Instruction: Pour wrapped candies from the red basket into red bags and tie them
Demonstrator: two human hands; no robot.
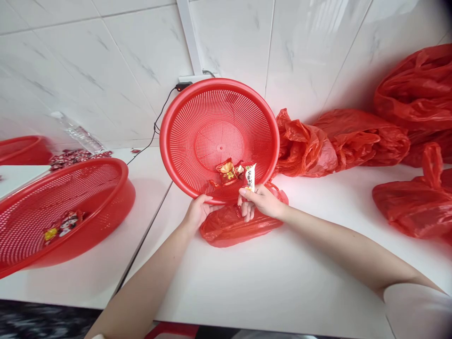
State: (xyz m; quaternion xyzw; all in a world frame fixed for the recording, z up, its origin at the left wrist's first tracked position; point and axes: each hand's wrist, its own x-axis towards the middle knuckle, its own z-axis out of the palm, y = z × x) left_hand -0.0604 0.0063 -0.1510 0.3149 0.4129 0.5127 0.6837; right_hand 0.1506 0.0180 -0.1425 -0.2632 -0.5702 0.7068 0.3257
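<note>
A round red plastic basket with perforated walls is tilted toward me in the middle of the table. My left hand grips its near rim, thumb on top. Between the thumb and fingers of my right hand is a small white-and-red snack packet, held above the near rim. A few red-and-gold wrapped packets lie low inside the basket, just left of the held one. Under the near rim and beneath my right hand spreads a thin red plastic bag; its contents, if any, are hidden.
To the left stands another red basket with a few packets inside. A clear plastic bottle lies behind it. Several full-looking red bags line the wall at right. A black cable runs down behind the middle basket.
</note>
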